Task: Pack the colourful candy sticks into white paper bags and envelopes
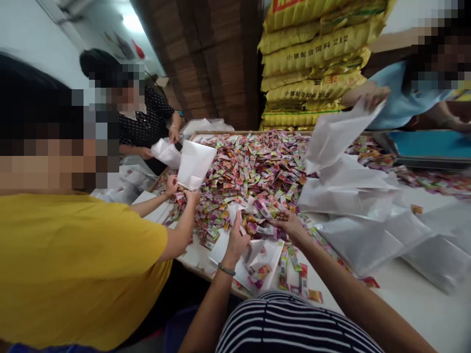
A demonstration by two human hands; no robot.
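My left hand [238, 240], with a beaded bracelet at the wrist, is closed on the edge of a clear plastic bag [270, 252]. Several small packets lie inside or under the bag's film. My right hand [289, 223] reaches in from the right, its fingertips on a few purple-and-white snack packets [263, 211] at the near side of the heap. How firmly it grips them is partly hidden. The big heap of colourful small packets [253, 164] spreads over the table beyond both hands. Some loose packets [294, 260] lie near my striped top.
Filled whitish plastic bags [368, 215] are piled on the right of the white table [412, 318]. A person in yellow [81, 264] works close on my left with a white bag [196, 164]. Two more people stand across, one lifting a bag [336, 132]. Yellow sacks [312, 63] are stacked behind.
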